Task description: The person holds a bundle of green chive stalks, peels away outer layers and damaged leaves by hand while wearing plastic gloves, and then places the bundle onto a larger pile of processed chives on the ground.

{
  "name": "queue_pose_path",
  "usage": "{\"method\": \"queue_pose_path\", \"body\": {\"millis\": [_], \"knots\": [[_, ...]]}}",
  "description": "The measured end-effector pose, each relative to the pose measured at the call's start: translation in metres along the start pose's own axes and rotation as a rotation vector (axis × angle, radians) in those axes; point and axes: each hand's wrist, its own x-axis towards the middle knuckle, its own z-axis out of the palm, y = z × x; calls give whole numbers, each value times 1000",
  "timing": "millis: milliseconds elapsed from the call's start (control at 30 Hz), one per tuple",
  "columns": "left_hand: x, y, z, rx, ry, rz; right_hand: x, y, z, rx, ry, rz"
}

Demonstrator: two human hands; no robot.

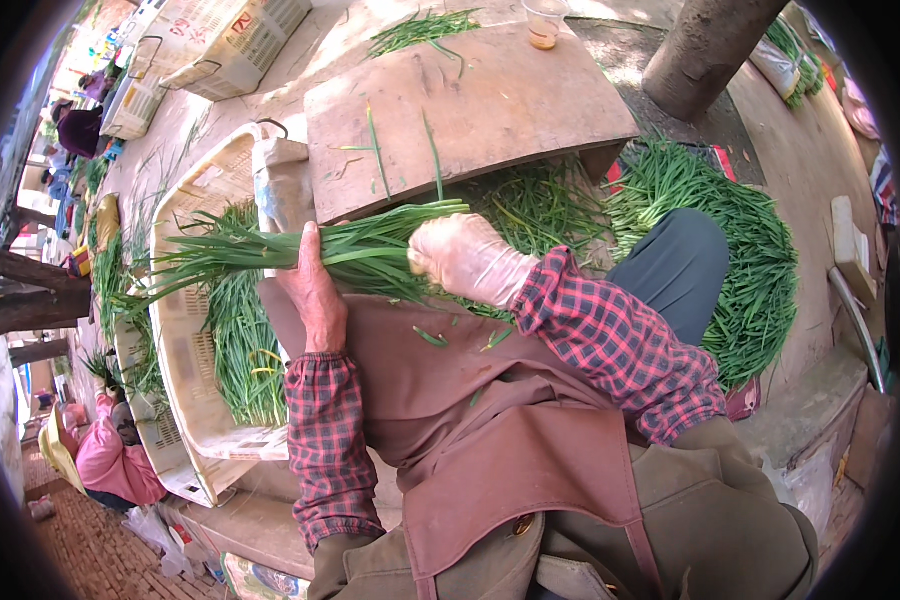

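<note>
A bunch of green garlic chives lies crosswise above the brown apron. My left hand, bare and with its thumb raised, is around the leafy part of the bunch. My right hand, in a pale thin glove, is closed at the bunch's other end; its fingertips are hidden. Just beyond the bunch stands a low wooden board table with a few loose leaves on it. Cut bits of leaf lie on the apron.
A cream plastic crate of chives stands at the left. A large chive heap lies at the right, near a tree trunk. A plastic cup is on the table's far edge. A person in pink is at the lower left.
</note>
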Motion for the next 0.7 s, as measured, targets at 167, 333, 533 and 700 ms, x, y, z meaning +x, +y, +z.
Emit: {"method": "queue_pose_path", "body": {"millis": [167,333,533,700], "knots": [[5,-8,-17,-125,44,-52,12,-28,-49,1096,327,224],[13,-18,-20,-162,106,-84,-32,42,-13,116,239,70],[13,-17,-19,-208,135,-176,-30,40,35,53,270,60],[20,-10,-33,-301,256,-234,-33,53,19,-885,325,234]]}}
